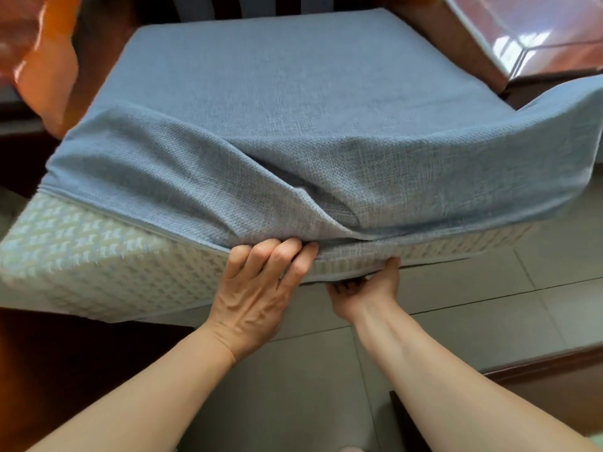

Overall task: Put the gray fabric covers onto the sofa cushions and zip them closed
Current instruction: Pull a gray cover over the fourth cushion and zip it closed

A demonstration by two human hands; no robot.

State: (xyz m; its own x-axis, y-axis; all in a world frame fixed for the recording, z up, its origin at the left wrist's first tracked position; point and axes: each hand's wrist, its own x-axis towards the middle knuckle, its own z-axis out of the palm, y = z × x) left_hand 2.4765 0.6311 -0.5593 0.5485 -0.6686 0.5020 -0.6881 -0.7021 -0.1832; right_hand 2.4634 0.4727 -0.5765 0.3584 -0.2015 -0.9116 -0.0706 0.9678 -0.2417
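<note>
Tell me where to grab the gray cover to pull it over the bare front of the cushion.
Take the gray cover by its loose hem along the near edge, left of the left hand, coming from the front. There the hem stops short, leaving the white cushion face exposed, and the slack folds above suggest spare fabric to draw down.

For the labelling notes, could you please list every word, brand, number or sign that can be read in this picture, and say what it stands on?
None: no readable text shows anywhere.
The gray fabric cover has plain weave, no tag or print in view.
The cushion shows only a woven pattern.
The left hand and right hand, at the cover's edge, bear no writing.
</note>
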